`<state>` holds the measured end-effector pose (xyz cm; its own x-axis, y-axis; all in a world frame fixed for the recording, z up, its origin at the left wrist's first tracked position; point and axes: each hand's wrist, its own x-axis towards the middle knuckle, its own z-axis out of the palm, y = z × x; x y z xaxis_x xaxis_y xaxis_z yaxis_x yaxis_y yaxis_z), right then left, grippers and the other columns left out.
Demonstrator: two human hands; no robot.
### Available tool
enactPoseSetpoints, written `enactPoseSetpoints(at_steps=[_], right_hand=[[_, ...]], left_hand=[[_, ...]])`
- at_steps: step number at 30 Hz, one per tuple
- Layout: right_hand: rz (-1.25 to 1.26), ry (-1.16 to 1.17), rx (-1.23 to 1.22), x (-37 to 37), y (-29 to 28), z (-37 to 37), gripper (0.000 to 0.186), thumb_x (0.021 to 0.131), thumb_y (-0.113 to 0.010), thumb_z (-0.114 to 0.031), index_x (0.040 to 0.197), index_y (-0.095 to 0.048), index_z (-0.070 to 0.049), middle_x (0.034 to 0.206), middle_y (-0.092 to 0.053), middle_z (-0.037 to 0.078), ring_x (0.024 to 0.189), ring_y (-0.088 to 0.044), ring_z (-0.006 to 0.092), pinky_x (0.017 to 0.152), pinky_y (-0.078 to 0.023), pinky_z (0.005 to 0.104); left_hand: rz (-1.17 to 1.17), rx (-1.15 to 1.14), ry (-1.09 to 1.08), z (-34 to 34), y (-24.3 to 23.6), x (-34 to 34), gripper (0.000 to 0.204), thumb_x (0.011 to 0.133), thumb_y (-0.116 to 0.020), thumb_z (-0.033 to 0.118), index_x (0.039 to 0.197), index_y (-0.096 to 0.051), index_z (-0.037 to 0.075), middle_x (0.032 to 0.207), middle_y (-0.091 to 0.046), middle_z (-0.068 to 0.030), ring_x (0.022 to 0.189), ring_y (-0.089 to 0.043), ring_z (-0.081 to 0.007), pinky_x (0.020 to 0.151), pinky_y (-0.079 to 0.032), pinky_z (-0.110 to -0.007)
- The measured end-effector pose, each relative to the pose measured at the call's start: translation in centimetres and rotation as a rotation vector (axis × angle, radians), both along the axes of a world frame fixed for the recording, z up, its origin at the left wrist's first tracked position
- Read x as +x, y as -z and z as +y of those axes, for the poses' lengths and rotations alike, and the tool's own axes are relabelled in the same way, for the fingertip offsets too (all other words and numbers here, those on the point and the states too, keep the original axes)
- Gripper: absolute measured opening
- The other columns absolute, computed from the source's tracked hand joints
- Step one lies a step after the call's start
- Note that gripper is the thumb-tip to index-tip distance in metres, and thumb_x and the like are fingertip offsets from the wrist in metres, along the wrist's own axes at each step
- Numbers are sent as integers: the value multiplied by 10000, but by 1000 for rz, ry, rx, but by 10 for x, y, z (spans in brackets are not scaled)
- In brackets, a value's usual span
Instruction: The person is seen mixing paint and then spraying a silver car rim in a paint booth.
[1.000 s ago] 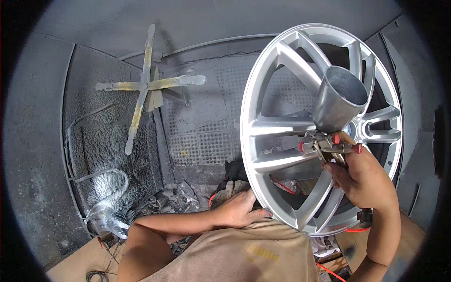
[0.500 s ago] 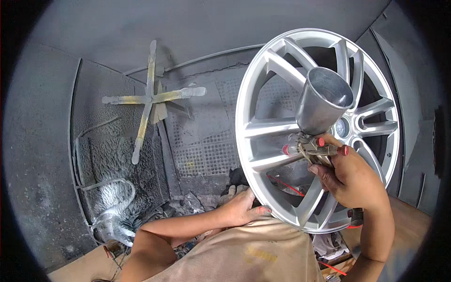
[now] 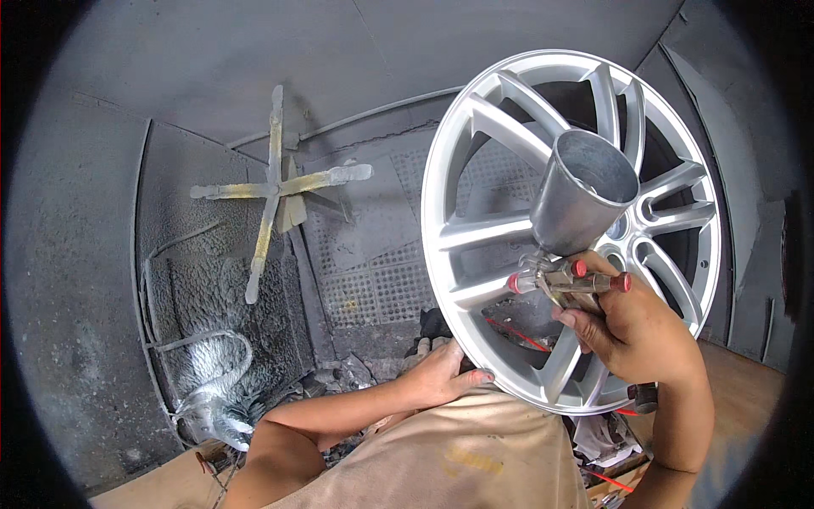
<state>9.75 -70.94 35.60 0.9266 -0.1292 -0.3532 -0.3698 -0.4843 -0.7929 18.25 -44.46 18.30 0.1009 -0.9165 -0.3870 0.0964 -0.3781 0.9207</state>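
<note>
A large silver alloy wheel (image 3: 484, 230) with paired spokes stands tilted on the right, close in front of me. My left hand (image 3: 441, 377) grips its lower-left rim against my tan shirt. My right hand (image 3: 627, 327) is closed round the handle of a metal spray gun (image 3: 568, 280) with red-tipped knobs, held over the wheel's face. A grey metal cup (image 3: 572, 204) sits on top of the gun, its open mouth tilted toward me, and covers part of the wheel's hub and spokes.
A cross-shaped stand (image 3: 301, 187) with paint-crusted arms is at the left. Around me are grey booth walls (image 3: 85, 271), a perforated panel (image 3: 373, 293) behind, a bright work lamp or crusted fixture (image 3: 212, 399) low left, crumpled debris, a red hose and wooden boards at the bottom.
The stand and booth appear lower in the picture than before. The wheel and my right hand with the spray gun have shifted slightly left in the view. Both grips are unchanged.
</note>
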Motion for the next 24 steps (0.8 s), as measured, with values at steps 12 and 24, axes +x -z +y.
enactPoseSetpoints(at_steps=[12,24], right_hand=[[-85,-37,-69,10,1,3,249,876,-651,-4,1112,-592,50,1165,-569,234,790,-600,446,691,-463,492],[-31,-61,-109,7,11,-9,120,871,-665,-31,946,-637,58,1147,-602,256,745,-594,450,674,-473,481]], left_hand=[[-183,22,46,-2,-9,3,755,959,-632,436,1406,-296,-71,1328,-522,-290,1275,-515,-389,1105,-378,-448],[-86,1,74,-2,-2,10,778,949,-649,429,1415,-269,-65,1339,-510,-309,1282,-513,-413,1095,-391,-455]])
